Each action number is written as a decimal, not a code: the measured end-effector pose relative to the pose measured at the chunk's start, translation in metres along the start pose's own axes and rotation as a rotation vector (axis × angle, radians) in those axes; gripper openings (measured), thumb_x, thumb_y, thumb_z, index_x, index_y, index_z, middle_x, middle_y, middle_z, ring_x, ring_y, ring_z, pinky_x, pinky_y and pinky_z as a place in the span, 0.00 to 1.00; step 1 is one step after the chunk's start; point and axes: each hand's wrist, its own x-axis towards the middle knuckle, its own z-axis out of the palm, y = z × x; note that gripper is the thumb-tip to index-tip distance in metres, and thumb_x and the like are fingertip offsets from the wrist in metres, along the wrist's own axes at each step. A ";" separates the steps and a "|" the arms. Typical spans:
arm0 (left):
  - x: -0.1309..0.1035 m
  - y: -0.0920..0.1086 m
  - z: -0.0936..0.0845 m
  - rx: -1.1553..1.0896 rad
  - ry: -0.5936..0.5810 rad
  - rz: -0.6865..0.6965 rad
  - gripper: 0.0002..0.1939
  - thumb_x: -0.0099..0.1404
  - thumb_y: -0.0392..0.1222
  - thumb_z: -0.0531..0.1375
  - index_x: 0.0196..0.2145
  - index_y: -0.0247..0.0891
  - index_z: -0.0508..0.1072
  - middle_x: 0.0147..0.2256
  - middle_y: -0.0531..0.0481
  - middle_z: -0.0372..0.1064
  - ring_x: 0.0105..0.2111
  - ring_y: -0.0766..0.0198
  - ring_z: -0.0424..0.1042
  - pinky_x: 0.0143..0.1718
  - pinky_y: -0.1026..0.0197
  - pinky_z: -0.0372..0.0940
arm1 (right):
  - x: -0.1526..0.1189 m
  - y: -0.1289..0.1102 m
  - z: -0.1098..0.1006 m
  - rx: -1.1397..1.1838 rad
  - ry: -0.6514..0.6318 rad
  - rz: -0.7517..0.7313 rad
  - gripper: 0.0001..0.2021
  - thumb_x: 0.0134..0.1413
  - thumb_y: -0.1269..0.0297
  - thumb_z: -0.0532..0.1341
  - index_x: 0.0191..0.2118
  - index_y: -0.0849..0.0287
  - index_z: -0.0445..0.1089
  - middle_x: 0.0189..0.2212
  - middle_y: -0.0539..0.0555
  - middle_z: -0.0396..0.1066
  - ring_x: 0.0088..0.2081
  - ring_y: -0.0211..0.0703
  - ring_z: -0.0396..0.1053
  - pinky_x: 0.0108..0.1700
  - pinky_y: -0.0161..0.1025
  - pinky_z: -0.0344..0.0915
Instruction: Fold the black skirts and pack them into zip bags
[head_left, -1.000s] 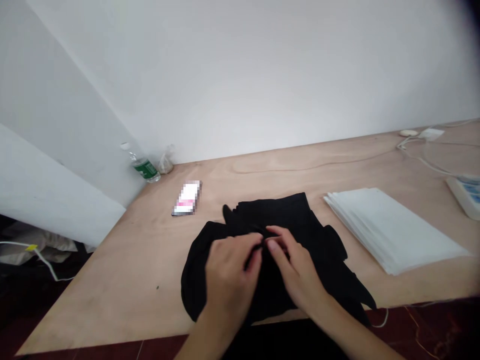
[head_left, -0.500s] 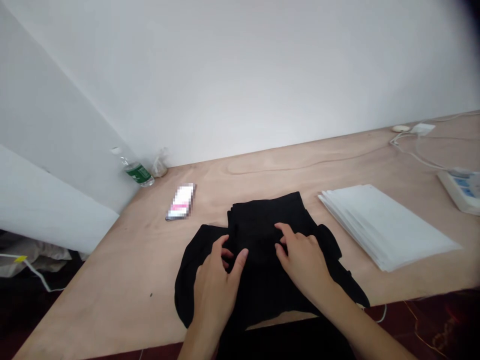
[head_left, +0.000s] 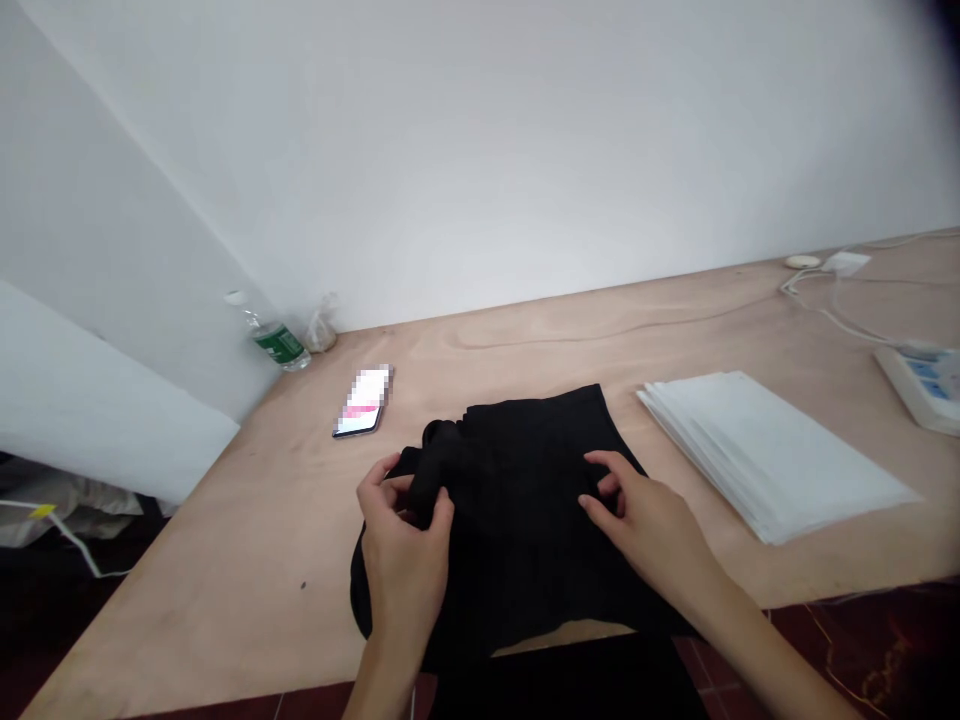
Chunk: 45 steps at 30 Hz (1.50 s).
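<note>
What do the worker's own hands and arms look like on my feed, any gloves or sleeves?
The left hand and the right hand are both bare: no gloves, and no ring, watch or bracelet that I can make out. No sleeve shows on either forearm up to the picture's edge, nor any cable or marking. The upper arms are out of view.

You face a plain white wall (head_left: 525, 150) that meets a second pale wall (head_left: 112, 180) in a corner to your left, with even, soft light brightest low on the wall ahead. Against it runs a light wooden tabletop (head_left: 225, 540) with visible grain, angled at its left end. Below its edge you see a dark red tiled floor (head_left: 315, 702), with a shadowy space at the far left.
</note>
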 end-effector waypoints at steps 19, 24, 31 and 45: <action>-0.032 -0.002 0.035 0.149 -0.366 0.824 0.17 0.57 0.24 0.52 0.39 0.40 0.69 0.37 0.48 0.66 0.36 0.61 0.65 0.35 0.57 0.64 | 0.011 -0.023 0.000 0.210 -0.013 0.091 0.14 0.51 0.56 0.55 0.43 0.53 0.60 0.23 0.45 0.67 0.24 0.40 0.66 0.27 0.35 0.57; -0.037 -0.008 0.031 0.102 -0.351 0.849 0.16 0.58 0.23 0.49 0.37 0.39 0.69 0.34 0.48 0.65 0.33 0.63 0.64 0.32 0.59 0.63 | -0.007 -0.024 0.002 0.051 -0.013 0.022 0.16 0.51 0.60 0.54 0.47 0.51 0.58 0.25 0.45 0.66 0.24 0.39 0.65 0.26 0.36 0.57; -0.042 -0.011 0.039 0.106 -0.429 0.863 0.15 0.59 0.23 0.48 0.35 0.39 0.69 0.33 0.48 0.68 0.31 0.63 0.63 0.32 0.59 0.62 | -0.008 -0.024 0.004 -0.138 0.108 -0.111 0.13 0.53 0.64 0.53 0.45 0.55 0.63 0.31 0.51 0.69 0.34 0.45 0.68 0.34 0.41 0.64; -0.023 0.004 0.046 0.309 -0.545 0.720 0.25 0.65 0.45 0.50 0.58 0.37 0.53 0.59 0.42 0.54 0.60 0.54 0.48 0.56 0.46 0.53 | 0.019 -0.011 0.042 -0.342 -0.112 -0.423 0.25 0.60 0.58 0.46 0.62 0.58 0.49 0.63 0.58 0.42 0.63 0.51 0.37 0.59 0.55 0.48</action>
